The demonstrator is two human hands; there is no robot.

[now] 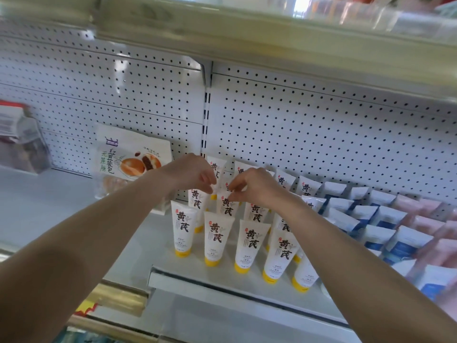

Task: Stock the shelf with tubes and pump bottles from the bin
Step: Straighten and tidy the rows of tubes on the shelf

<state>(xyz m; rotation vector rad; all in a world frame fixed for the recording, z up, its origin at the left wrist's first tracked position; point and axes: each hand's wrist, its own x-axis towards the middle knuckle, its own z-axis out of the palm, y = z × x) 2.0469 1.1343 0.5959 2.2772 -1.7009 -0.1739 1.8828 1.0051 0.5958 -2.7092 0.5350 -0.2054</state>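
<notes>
Shelf [74, 206], left to right.
- Far left: clear packaged goods [19, 142], blurred.
- Bread packet [131, 159], leaning on the pegboard back.
- Left hand [195, 174]: fingers [210, 185] curled, pinching the crimped top of a yellow-capped tube [226, 206] in the second row.
- Right hand [252, 186]: thumb and forefinger closed on the same top edge.
- Yellow-capped block [215, 236]: standing cap-down, labels forward.
- Blue-and-white tubes [371, 219], then pink tubes [430, 219].
- Bin: not in view.

Handling note: the step looks like squaring this tube. Steer it by the crimp, keep the cap flat, label forward, and avoid nudging its neighbours.
</notes>
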